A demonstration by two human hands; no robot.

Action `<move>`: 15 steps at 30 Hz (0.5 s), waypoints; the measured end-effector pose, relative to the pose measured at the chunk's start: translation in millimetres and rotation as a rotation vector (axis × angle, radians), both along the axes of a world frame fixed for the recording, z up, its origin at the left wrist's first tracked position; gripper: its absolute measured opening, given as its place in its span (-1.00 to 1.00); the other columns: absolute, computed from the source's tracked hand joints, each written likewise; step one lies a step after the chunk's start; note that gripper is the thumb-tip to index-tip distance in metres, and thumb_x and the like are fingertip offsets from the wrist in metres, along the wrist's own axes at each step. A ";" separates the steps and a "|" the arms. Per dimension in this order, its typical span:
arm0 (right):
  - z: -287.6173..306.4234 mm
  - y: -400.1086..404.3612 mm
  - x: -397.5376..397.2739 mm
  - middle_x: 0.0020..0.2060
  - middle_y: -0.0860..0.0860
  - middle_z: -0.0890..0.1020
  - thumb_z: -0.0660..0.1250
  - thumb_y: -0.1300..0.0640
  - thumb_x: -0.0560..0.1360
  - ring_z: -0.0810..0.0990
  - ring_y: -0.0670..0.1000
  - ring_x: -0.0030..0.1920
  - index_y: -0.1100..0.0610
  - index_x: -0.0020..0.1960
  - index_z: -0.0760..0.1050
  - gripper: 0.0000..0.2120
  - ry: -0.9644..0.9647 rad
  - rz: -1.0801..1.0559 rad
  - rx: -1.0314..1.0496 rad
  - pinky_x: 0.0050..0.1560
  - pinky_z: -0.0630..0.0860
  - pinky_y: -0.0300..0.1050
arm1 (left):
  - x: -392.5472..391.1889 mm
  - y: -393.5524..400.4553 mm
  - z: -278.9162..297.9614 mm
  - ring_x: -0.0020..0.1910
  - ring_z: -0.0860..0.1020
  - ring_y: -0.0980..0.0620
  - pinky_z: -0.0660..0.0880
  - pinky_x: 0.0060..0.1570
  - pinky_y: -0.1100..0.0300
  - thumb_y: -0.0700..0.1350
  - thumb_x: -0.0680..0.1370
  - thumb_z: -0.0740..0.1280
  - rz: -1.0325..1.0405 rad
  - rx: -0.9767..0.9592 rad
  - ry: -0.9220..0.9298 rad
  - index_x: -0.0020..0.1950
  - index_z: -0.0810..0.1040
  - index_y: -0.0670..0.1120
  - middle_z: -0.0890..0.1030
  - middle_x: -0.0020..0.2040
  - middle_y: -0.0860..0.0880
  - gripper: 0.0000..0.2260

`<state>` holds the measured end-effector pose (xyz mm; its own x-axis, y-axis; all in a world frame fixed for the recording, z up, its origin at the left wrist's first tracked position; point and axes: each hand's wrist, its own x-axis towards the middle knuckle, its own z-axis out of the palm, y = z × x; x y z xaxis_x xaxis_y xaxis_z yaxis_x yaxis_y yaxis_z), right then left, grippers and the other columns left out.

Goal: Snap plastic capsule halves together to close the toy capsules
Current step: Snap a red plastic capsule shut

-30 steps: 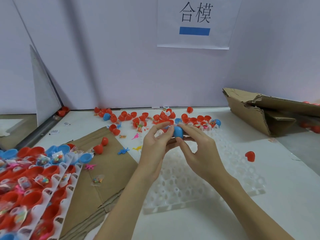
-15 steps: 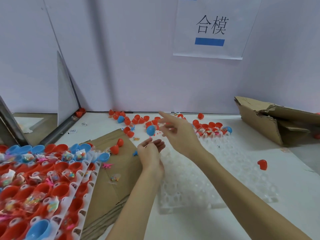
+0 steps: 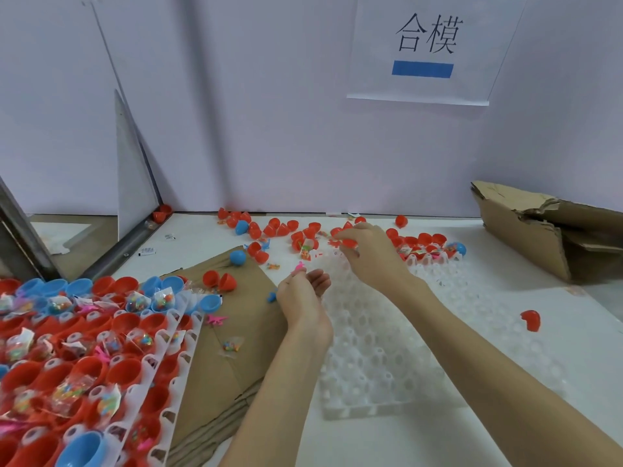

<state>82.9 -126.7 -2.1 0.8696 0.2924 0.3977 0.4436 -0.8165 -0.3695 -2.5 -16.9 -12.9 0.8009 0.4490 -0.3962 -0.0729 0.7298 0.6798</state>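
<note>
A closed blue capsule (image 3: 237,257) lies on the far corner of the flat cardboard (image 3: 236,318). My right hand (image 3: 371,257) reaches into the scatter of red capsule halves (image 3: 279,227) along the wall, and its fingertips pinch one red capsule half (image 3: 350,243). Hovering over the near left corner of the white plastic tray (image 3: 381,358), my left hand (image 3: 303,298) has loosely curled fingers that hold nothing. A small pink toy (image 3: 298,266) lies just beyond its fingertips.
At the left stand trays of red and blue halves (image 3: 77,352) with bagged toys in them. A torn cardboard box (image 3: 539,241) sits at the right. One red half (image 3: 531,320) lies alone on the white table. Loose toys lie on the cardboard.
A second ago both hands held the blue capsule together. It then left the right hand and now lies on the cardboard. My right hand moved to the red halves; my left hand dropped lower.
</note>
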 end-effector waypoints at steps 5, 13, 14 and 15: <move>6.0 42.4 12.9 0.27 0.05 0.63 0.29 0.15 0.65 0.58 0.06 0.27 0.08 0.33 0.60 -0.72 0.063 0.072 0.061 0.32 0.48 -0.03 | -0.6 1.8 2.1 -0.42 0.58 0.07 0.54 -0.38 0.31 -0.30 0.70 0.18 -0.006 -0.022 0.024 -0.04 0.52 -0.20 0.59 -0.28 -0.10 -0.83; 7.0 72.4 41.2 0.32 0.03 0.58 0.37 0.11 0.59 0.56 0.09 0.26 0.04 0.40 0.52 -0.61 0.248 0.044 -0.200 0.26 0.54 0.02 | 3.3 5.2 -2.0 -0.46 0.59 0.10 0.53 -0.34 0.29 -0.25 0.69 0.23 -0.050 -0.042 0.039 -0.11 0.57 -0.25 0.62 -0.43 -0.04 -0.78; 7.3 74.2 43.1 0.29 0.06 0.59 0.38 0.13 0.57 0.57 0.10 0.24 0.08 0.39 0.52 -0.61 0.259 0.034 -0.187 0.24 0.54 0.02 | 3.6 5.3 -2.2 -0.44 0.60 0.09 0.53 -0.33 0.29 -0.25 0.69 0.23 -0.053 -0.045 0.040 -0.07 0.57 -0.26 0.63 -0.38 -0.06 -0.80; 7.1 76.3 44.2 0.25 0.07 0.61 0.38 0.15 0.56 0.59 0.11 0.21 0.10 0.37 0.54 -0.63 0.259 0.027 -0.171 0.20 0.56 0.00 | 3.7 5.4 -2.3 -0.45 0.60 0.09 0.53 -0.34 0.29 -0.25 0.69 0.23 -0.057 -0.048 0.042 -0.03 0.57 -0.27 0.62 -0.36 -0.07 -0.82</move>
<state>127.1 -50.4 4.9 0.9265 0.3607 0.1070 0.3753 -0.8657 -0.3314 1.2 -11.5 -15.1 0.8069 0.3830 -0.4497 -0.0027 0.7636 0.6457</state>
